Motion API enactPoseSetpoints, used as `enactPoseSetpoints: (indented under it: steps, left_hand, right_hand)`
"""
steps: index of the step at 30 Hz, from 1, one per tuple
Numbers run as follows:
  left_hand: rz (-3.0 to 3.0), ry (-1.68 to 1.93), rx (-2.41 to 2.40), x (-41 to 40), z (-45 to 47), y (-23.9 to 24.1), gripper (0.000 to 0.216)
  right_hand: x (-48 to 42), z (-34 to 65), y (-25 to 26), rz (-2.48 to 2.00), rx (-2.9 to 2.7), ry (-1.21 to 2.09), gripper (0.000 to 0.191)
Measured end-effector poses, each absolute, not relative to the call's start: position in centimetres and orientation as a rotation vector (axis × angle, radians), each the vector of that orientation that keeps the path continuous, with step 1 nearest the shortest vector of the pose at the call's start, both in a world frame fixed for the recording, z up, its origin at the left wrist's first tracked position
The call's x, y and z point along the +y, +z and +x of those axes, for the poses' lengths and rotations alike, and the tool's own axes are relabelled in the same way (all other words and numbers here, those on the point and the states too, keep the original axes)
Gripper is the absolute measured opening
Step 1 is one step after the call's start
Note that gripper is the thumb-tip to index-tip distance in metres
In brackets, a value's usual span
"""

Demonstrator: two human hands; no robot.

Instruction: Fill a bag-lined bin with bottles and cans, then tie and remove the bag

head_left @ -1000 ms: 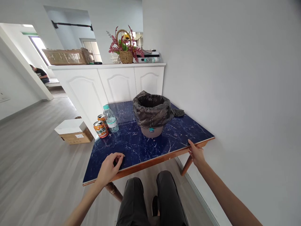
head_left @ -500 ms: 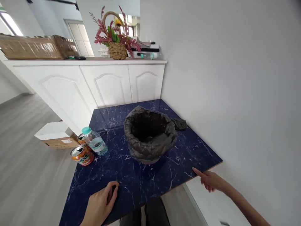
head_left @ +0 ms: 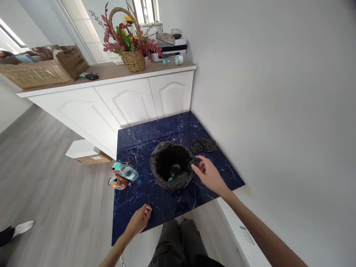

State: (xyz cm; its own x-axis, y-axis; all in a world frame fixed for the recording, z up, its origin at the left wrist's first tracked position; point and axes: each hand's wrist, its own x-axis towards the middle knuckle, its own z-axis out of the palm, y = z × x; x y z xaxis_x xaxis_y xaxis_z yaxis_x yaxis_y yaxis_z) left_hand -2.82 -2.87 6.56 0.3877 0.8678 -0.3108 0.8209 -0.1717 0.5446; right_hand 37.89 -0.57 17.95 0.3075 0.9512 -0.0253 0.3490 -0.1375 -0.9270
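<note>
Right hand (head_left: 209, 173) is out over the blue marble tabletop (head_left: 155, 133), fingers loosely spread and slightly curled, gripping nothing; the fingertips sit at the three o'clock rim of the lined waste bin (head_left: 171, 165), touching or just short of the black liner, and the view cannot settle which. It looks like a reach for the bag's edge, judging by how the fingers aim at the folded-over plastic rather than into the hole.

Left hand (head_left: 139, 218) is down at the near edge of the table, around seven o'clock from the bin, fingers curled together with the tips on the surface. It holds nothing and seems to serve as a brace.

The bin stands near the middle of the table, upright, mouth opening straight up toward the camera, so its long axis runs vertical. The liner is draped over the rim all the way round, which keeps the mouth open. Inside, at the bottom, lies something dark with a teal bit; too small to name.

At nine o'clock from the bin, near the left table edge, a plastic water bottle (head_left: 124, 170) with a teal cap and an orange drink can (head_left: 118, 182) sit just beside one another. At one o'clock, a crumpled spare black bag (head_left: 203, 145) lies flat by the wall.

Beyond: white cabinets, a flower basket (head_left: 131, 41), and a cardboard box (head_left: 85, 152) on the floor.
</note>
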Motion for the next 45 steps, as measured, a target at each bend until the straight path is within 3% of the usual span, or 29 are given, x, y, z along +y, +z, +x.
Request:
enactPoseSetpoints:
  steps: [6,15,31,45]
  left_hand:
    - [2.048,0.157,1.445,-1.5,-3.7,14.4,0.035]
    - [2.252,0.527,1.914,7.7,-6.7,21.5,0.049]
    - [2.324,0.190,1.872,12.9,-4.8,19.0,0.050]
    - [2.194,0.418,2.022,10.4,-2.5,16.2,0.057]
  right_hand:
    - [-0.6,35.0,18.1,-1.669,-1.098,1.168,0.044]
    - [-0.8,33.1,18.4,-1.662,-0.909,1.280,0.059]
    - [-1.2,33.1,18.0,-1.668,-0.764,1.279,0.055]
    - [-2.4,35.0,17.0,-1.587,-0.802,1.229,0.049]
